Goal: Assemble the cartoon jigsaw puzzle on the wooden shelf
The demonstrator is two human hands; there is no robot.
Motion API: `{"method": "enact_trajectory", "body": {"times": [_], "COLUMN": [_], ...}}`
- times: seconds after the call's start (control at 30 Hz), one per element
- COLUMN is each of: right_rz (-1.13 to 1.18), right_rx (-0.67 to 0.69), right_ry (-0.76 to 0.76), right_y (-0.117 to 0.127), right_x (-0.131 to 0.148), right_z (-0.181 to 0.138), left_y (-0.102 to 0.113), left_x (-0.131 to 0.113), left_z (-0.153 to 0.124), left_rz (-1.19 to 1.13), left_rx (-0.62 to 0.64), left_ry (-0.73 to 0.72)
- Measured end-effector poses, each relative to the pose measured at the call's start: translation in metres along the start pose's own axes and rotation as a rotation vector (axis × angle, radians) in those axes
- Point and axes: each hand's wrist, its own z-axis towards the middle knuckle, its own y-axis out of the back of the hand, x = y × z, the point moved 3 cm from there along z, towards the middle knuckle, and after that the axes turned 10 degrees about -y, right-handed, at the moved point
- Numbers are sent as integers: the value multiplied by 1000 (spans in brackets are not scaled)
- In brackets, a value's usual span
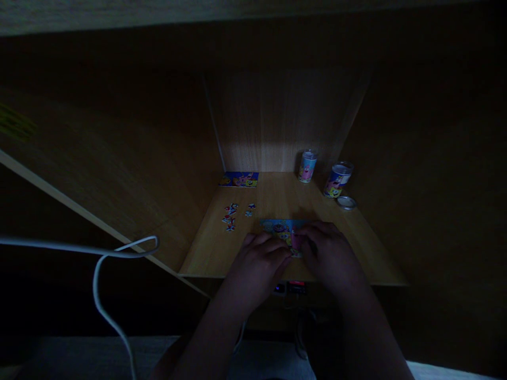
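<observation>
A colourful cartoon jigsaw puzzle (279,228) lies flat near the front of a wooden shelf, partly covered by both hands. My left hand (263,258) has its fingers bent and close together, pressing on the puzzle's lower left and front edge. At the puzzle's right side, the fingertips of my right hand (327,248) are drawn together over a pink part of the picture. Whatever is between them is hidden. To the left of the puzzle, several loose puzzle pieces (230,217) are scattered, with two more pieces (250,210) beside them.
A picture card (240,180) lies at the back left. Two printed clear-topped cans (307,166) (338,179) stand at the back right, near a round lid (346,202). Wooden walls enclose the shelf (206,253). A white cable (103,303) hangs at left. Below are small lit devices (296,285).
</observation>
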Motion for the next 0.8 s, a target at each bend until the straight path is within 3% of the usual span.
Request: {"method": "enact_trajectory", "body": {"times": [0.33, 0.5, 0.57, 0.7, 0.8], "right_rz": [-5, -3, 0, 0, 4], "right_rx": [4, -14, -12, -8, -9], "right_ry": [-1, 6, 6, 1, -1], "right_y": [1, 1, 2, 3, 3], "right_x": [2, 2, 2, 4, 4], "right_z": [-1, -1, -1, -1, -1], "left_y": [4, 8, 8, 4, 5], "left_x": [2, 24, 32, 40, 41], "left_z": [1, -6, -9, -9, -8], "left_rz": [-19, 305, 377, 342, 320], "left_rx": [-66, -107, -73, -12, -34], "left_ry": [54, 480, 566, 501, 492]}}
